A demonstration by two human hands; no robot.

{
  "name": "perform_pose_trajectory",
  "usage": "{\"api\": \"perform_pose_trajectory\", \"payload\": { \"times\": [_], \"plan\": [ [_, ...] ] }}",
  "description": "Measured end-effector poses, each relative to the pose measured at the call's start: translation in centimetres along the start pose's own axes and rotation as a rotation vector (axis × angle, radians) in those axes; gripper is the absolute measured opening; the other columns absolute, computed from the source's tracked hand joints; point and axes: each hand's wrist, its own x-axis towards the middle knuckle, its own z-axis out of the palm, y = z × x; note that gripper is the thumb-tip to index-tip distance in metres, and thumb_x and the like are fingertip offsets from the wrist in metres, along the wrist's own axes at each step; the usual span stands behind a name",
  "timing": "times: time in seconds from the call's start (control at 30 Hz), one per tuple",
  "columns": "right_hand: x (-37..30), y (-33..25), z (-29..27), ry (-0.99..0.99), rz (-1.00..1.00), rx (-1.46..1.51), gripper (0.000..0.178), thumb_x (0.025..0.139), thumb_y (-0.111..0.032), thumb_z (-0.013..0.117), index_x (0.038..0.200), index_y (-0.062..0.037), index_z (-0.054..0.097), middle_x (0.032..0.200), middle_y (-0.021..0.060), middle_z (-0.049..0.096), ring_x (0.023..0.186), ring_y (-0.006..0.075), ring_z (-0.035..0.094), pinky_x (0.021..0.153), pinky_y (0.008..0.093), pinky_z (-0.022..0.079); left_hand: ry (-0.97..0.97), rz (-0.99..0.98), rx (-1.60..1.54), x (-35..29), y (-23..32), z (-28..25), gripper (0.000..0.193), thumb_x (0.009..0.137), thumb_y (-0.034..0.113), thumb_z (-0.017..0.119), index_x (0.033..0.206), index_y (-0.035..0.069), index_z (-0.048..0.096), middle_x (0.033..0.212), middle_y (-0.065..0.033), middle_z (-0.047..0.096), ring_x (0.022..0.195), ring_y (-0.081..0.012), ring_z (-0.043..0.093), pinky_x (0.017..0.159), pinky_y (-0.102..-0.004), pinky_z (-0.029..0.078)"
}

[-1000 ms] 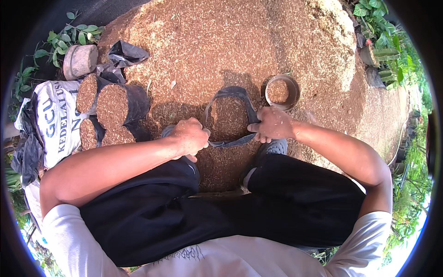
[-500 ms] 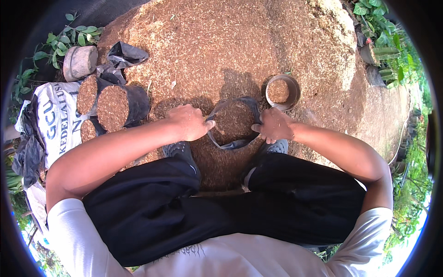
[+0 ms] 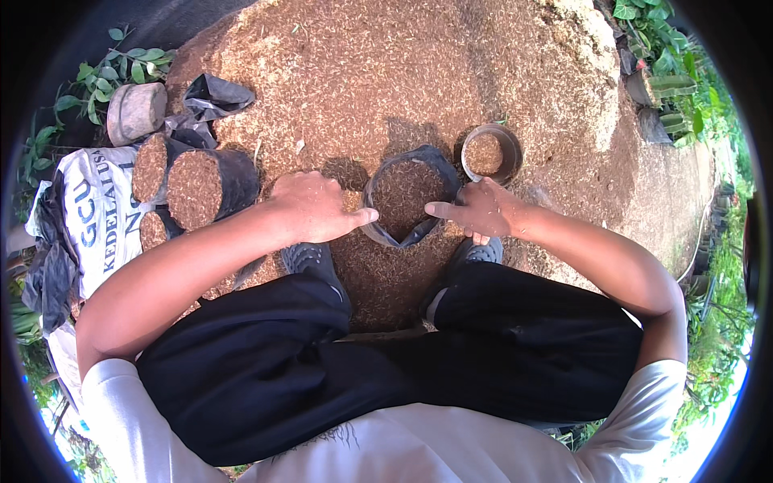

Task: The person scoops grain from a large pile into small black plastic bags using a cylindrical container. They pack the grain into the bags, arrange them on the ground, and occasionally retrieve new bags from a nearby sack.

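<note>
A black plastic grow bag (image 3: 431,155) stands between my feet with brown, crumbly potting mix (image 3: 409,193) inside. My left hand (image 3: 312,207) grips the bag's left side, its thumb over the rim and the other fingers hidden outside. On the opposite side my right hand (image 3: 487,209) holds the rim in the same way, thumb reaching inward over the mix. The near edge of the bag is folded to a point. Just beyond my right hand sits a round brown pot (image 3: 509,158), partly filled with lighter mix.
Several filled black grow bags (image 3: 233,183) stand at the left, beside a white printed sack (image 3: 97,209). Behind them are a grey pot (image 3: 137,111) and crumpled black plastic (image 3: 216,97). A broad mound of mix (image 3: 362,72) spreads ahead. Potted plants (image 3: 664,88) line the right.
The bag's rim has changed from a wide oval to a narrower, pointed shape, and the bag sits slightly farther away. Both hands keep hold, the right thumb now extended inward.
</note>
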Motion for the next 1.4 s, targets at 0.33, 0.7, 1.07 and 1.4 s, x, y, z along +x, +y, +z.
{"api": "perform_pose_trajectory", "payload": {
  "times": [0.33,0.7,1.07,1.4],
  "plan": [
    [0.6,1.0,3.3,0.171,-0.199,-0.233,0.041,0.111,-0.027,0.050,0.092,0.0038,0.070,0.075,0.0136,0.072,0.064,0.0299,0.074,0.069,0.0424,0.061,0.170,0.134,-0.118,2.3,1.3,2.3,0.039,0.103,0.030,0.054,0.097,-0.002,0.076,0.087,-0.0276,0.074,0.092,-0.0462,0.073,0.091,-0.0531,0.057],
    [1.0,2.2,2.1,0.297,-0.276,-0.103,0.032,0.109,-0.023,0.053,0.100,0.0022,0.071,0.078,0.0152,0.068,0.074,0.0311,0.073,0.070,0.0455,0.058,0.295,-0.019,-0.330,1.5,1.6,5.8,0.035,0.101,0.031,0.057,0.094,0.002,0.075,0.084,-0.0263,0.073,0.088,-0.0470,0.072,0.085,-0.0568,0.057],
    [0.1,1.7,1.6,0.405,-0.198,0.129,0.038,0.108,-0.028,0.058,0.088,0.0028,0.069,0.065,0.0196,0.064,0.064,0.0299,0.072,0.065,0.0443,0.054,0.264,-0.044,-0.314,0.5,1.8,5.9,0.035,0.102,0.030,0.057,0.095,0.001,0.076,0.084,-0.0255,0.074,0.086,-0.0479,0.072,0.085,-0.0572,0.057],
    [0.4,1.9,1.9,0.264,-0.036,-0.034,0.036,0.104,-0.028,0.055,0.095,0.0023,0.071,0.090,0.0272,0.073,0.088,0.0399,0.075,0.080,0.0488,0.059,0.141,0.026,-0.259,1.7,0.3,7.9,0.043,0.104,0.036,0.056,0.092,-0.001,0.074,0.090,-0.0277,0.074,0.094,-0.0477,0.072,0.092,-0.0567,0.055]
  ]
}}
